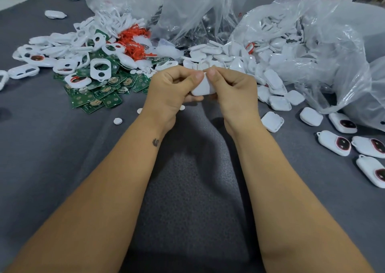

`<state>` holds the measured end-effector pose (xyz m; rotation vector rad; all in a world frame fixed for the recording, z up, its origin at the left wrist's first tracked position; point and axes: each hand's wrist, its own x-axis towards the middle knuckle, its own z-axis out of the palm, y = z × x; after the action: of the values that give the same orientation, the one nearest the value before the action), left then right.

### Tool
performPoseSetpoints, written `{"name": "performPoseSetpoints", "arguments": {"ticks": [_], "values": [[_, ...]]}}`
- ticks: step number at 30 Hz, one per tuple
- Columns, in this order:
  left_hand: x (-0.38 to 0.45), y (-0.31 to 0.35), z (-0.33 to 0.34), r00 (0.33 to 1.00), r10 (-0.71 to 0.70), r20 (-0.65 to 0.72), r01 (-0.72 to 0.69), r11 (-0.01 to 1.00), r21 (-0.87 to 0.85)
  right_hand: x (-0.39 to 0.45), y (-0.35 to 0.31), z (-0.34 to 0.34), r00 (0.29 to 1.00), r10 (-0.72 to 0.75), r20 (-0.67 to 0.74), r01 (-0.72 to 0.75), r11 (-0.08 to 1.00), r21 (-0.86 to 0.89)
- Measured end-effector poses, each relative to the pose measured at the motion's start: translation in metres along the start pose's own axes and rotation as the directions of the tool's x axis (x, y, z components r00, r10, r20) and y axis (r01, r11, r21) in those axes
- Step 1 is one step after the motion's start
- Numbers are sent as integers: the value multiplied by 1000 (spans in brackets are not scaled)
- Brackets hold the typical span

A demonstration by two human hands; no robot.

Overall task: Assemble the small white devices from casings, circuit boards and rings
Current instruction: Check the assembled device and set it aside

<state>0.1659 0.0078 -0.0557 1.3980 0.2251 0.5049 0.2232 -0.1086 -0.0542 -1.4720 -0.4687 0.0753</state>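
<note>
Both hands hold one small white device (203,88) above the grey cloth, at mid-frame. My left hand (170,89) grips its left side and my right hand (233,89) grips its right side, both thumbs pressing on its top edge. Green circuit boards (98,91) lie in a heap to the left, under white front casings (100,67) with cut-out holes. Red rings (133,41) are piled behind them. White back casings (277,98) spill from a bag on the right. Several finished devices (333,142) lie at the far right.
Big clear plastic bags (312,33) of white parts fill the back and the right. Small white round buttons (118,121) are scattered near my left wrist. A loose back casing (271,121) lies right of my right wrist. The grey cloth (62,158) covers the work surface.
</note>
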Motion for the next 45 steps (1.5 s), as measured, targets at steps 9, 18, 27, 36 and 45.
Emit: {"name": "performPoseSetpoints", "arguments": {"ticks": [9, 18, 27, 36, 45], "values": [[2, 0, 2, 992, 120, 50, -114, 988, -106, -1, -4, 2, 1000, -11, -13, 13, 988, 154], [3, 1, -1, 959, 266, 98, -246, 954, -173, 0, -12, -2, 989, 36, 144, -96, 896, 434], [1, 3, -3, 993, 102, 55, -90, 977, -194, -1, -6, -2, 996, -59, 68, 44, 979, 199], [3, 0, 2, 993, 109, -51, -107, 993, 45, 1, -1, -5, 1000, -11, -9, 12, 999, 53], [-3, -13, 15, 985, 106, 134, -160, 851, 500, 0, -23, -35, 967, 115, -226, -152, 977, -153]]}}
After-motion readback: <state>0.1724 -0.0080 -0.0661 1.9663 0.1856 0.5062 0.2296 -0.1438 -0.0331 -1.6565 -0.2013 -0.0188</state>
